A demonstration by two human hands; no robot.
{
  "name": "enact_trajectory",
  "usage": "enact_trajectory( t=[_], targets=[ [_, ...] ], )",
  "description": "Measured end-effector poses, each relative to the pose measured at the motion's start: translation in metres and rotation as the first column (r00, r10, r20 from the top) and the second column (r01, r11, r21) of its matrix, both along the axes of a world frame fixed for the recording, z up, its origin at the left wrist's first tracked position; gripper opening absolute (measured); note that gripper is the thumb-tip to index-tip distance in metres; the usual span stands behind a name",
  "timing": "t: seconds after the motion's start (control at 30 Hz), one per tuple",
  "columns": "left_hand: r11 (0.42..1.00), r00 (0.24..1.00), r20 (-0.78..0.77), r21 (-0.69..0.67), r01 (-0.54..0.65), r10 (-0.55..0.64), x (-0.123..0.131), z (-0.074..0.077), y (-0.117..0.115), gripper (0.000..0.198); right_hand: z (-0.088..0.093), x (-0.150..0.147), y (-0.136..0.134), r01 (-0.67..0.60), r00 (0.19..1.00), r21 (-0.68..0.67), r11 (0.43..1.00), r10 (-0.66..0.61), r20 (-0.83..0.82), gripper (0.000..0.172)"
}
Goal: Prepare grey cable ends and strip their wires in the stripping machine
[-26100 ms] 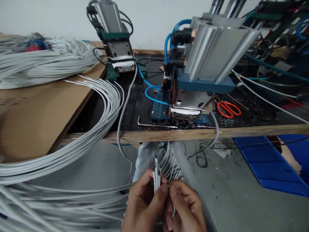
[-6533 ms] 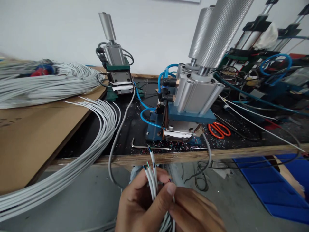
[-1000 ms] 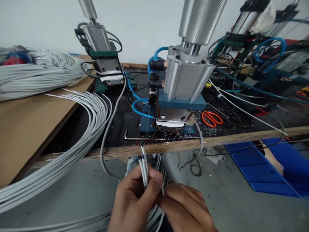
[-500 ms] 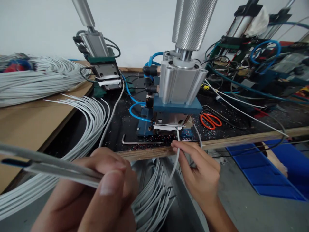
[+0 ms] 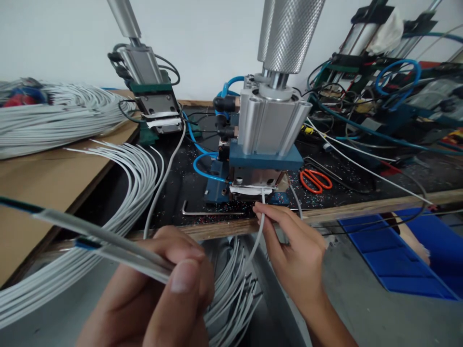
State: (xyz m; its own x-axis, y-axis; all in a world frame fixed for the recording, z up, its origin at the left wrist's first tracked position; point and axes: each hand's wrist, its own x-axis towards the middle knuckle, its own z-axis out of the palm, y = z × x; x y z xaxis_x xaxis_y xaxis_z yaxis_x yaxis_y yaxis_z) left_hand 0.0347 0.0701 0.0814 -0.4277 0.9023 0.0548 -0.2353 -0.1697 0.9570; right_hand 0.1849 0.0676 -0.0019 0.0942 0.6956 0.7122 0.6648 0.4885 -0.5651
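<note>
Close to the camera, my left hand pinches two grey cables between thumb and fingers. Their ends point left, with dark inner wires showing. My right hand is closed on another grey cable just below the middle press. This cable's upper end meets the white-wrapped slot at the front of the press, a silver cylinder on blue plates. How deep the end sits inside the slot cannot be seen.
A second press stands back left, beside grey cable bundles. Orange-handled scissors and a hex key lie on the black bench. Below the wooden edge hang more cables. A blue crate is low right.
My left hand has moved right with its cables, and more of their ends shows. My right hand has shifted slightly left and up, bringing its cable's end left along the slot.
</note>
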Motion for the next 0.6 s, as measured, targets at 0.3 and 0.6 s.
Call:
enact_trajectory(
  t=[0.3,0.6],
  targets=[
    [1.0,1.0,0.019,-0.028,-0.002,0.002,0.0012,-0.0005,-0.0017,0.027,0.0031,-0.0027,0.0039,0.001,1.0,-0.025,1.0,-0.001,0.004,0.022],
    [0.999,0.999,0.042,-0.053,0.004,-0.002,0.002,-0.0091,-0.0096,0.03,0.0037,-0.004,0.0051,0.012,1.0,-0.021,1.0,-0.012,0.008,0.021]
  ],
)
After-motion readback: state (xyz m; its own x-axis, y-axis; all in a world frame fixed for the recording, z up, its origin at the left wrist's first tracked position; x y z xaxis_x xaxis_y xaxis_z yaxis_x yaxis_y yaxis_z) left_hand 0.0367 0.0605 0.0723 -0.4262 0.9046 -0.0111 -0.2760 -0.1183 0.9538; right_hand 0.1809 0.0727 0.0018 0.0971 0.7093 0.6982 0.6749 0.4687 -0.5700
